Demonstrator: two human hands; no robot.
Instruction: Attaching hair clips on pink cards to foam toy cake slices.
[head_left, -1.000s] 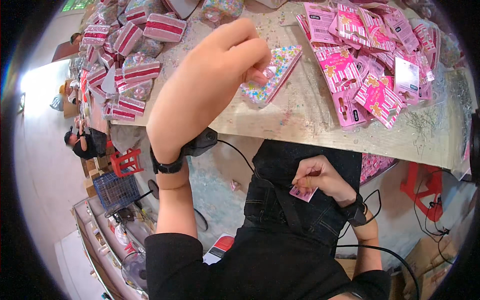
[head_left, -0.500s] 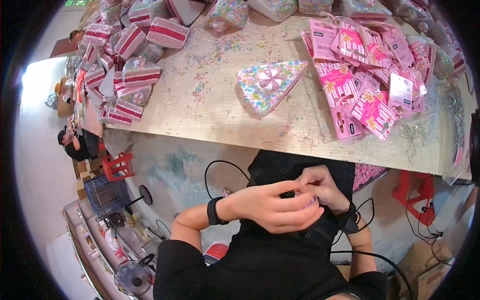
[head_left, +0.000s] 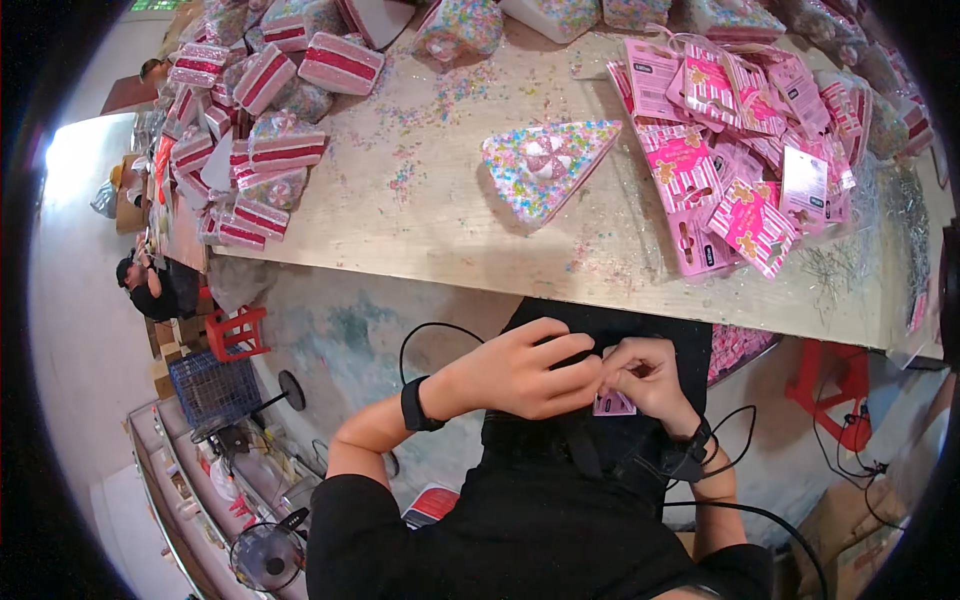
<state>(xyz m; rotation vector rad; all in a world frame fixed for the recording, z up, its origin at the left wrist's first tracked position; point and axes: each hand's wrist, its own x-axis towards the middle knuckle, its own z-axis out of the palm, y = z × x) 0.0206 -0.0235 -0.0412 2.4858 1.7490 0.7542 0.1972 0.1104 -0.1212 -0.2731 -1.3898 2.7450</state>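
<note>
Left hand (head_left: 525,370) and right hand (head_left: 648,378) meet at the lap, fingers pinched on a small pink card (head_left: 614,404).

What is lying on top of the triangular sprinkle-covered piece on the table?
On the triangular piece lies a round pink-and-white swirl decoration. What is under the piece cannot be seen; it covers the table.

We held our left hand (head_left: 520,372) and right hand (head_left: 650,380) together over our lap, pinching a small pink tag (head_left: 613,404). A sprinkled wedge (head_left: 545,168) lay on the table (head_left: 420,230), beside pink packets (head_left: 735,130).
</note>
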